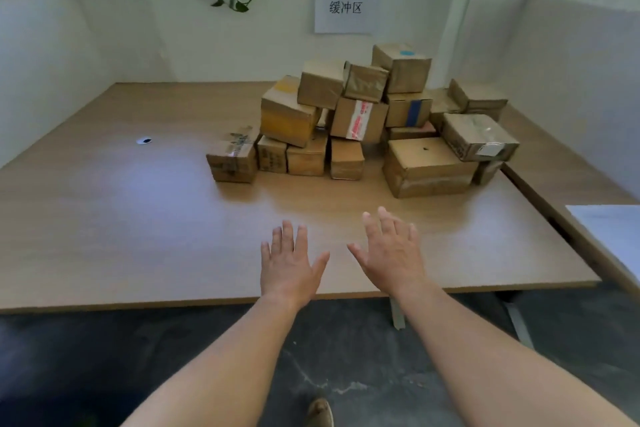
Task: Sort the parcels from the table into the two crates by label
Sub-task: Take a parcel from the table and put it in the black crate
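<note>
Both the left hand [290, 262] and right hand [391, 250] hover spread and empty; better to lift a top box [403, 68] first, so the pile [360, 121] stays steady.

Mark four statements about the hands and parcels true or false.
1. The left hand grips a parcel. False: it is open and holds nothing.
2. The right hand is open. True.
3. The top parcel bears a red dot. False: its dot is blue.
4. A sign hangs on the wall behind the pile. True.
</note>
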Motion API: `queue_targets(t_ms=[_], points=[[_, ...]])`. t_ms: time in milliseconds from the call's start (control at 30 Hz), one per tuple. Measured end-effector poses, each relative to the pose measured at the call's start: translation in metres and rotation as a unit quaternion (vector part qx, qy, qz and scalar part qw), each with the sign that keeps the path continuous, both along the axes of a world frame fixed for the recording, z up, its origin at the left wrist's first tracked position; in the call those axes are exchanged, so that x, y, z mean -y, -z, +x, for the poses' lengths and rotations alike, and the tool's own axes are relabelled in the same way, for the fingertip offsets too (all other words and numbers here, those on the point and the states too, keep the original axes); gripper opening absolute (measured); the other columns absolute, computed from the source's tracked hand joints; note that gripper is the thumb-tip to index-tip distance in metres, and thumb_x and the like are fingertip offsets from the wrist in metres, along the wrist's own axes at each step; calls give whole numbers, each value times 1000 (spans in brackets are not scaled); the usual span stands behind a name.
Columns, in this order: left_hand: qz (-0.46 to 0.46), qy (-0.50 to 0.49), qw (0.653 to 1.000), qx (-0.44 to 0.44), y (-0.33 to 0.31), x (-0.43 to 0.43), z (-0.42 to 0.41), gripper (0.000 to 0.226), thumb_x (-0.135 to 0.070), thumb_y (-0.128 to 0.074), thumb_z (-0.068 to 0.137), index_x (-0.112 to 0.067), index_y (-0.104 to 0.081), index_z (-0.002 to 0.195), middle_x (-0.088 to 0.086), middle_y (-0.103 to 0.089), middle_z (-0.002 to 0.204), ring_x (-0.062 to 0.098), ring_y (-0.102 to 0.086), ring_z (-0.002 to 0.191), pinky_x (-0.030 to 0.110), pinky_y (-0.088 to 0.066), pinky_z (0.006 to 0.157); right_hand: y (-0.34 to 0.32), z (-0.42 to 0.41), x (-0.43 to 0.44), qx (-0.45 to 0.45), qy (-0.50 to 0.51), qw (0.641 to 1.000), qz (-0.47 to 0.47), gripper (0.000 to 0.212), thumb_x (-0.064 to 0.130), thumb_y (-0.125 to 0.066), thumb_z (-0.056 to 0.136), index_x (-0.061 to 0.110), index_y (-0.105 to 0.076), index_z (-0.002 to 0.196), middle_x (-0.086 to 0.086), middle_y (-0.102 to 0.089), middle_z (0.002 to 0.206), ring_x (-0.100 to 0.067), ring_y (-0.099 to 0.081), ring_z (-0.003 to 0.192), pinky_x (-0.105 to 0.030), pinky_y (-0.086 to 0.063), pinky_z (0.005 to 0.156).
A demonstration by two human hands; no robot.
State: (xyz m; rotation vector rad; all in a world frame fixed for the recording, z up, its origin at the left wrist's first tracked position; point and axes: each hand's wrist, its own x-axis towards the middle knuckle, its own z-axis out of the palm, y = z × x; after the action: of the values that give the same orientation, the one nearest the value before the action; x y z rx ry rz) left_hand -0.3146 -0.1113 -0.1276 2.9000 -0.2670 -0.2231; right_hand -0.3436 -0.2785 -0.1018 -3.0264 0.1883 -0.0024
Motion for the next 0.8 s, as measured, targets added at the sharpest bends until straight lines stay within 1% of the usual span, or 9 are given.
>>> queue_targets(t_ms=[200, 333, 433, 600, 700, 800], points=[[-29, 74, 997, 9, -7, 73, 72, 72, -60, -16, 99, -22, 11, 154, 5, 23, 160, 22, 20, 148, 41, 9, 120, -17, 46, 66, -4, 89, 996, -24, 67, 57, -25, 99, 22, -10, 154, -9, -6, 162, -25, -6, 149, -51, -8, 118], [-32, 120, 992, 29, -21, 113, 117, 73, -62, -15, 98, -23, 10, 154, 6, 21, 161, 23, 19, 148, 42, 8, 119, -28, 73, 93, -5, 132, 991, -36, 67, 57, -26, 99, 22, -10, 154, -8, -6, 162, -25, -5, 149, -51, -8, 118], [-52, 157, 985, 44, -30, 142, 148, 74, -62, -17, 97, -23, 8, 155, 5, 21, 161, 23, 19, 148, 43, 8, 119, -33, 91, 110, 3, 153, 987, -41, 67, 57, -26, 99, 23, -11, 154, -9, -7, 162, -26, -5, 149, -51, -9, 119], [-72, 207, 974, 50, -34, 180, 175, 73, -61, -19, 98, -23, 7, 155, 5, 20, 161, 22, 20, 147, 43, 8, 120, -29, 103, 142, -2, 187, 981, -42, 68, 58, -26, 98, 24, -11, 154, -8, -7, 162, -26, -5, 149, -51, -9, 119], [-71, 218, 972, 51, -33, 202, 185, 73, -61, -20, 99, -23, 8, 155, 5, 20, 161, 22, 19, 148, 42, 9, 119, -28, 108, 168, 0, 210, 977, -45, 68, 59, -25, 98, 24, -10, 154, -8, -8, 162, -27, -6, 149, -51, -10, 118], [-69, 221, 971, 53, -32, 225, 196, 74, -60, -21, 99, -23, 8, 155, 6, 20, 161, 22, 18, 148, 42, 8, 119, -30, 119, 191, 5, 210, 977, -46, 68, 58, -26, 99, 23, -10, 154, -9, -9, 162, -27, -6, 149, -51, -10, 118]])
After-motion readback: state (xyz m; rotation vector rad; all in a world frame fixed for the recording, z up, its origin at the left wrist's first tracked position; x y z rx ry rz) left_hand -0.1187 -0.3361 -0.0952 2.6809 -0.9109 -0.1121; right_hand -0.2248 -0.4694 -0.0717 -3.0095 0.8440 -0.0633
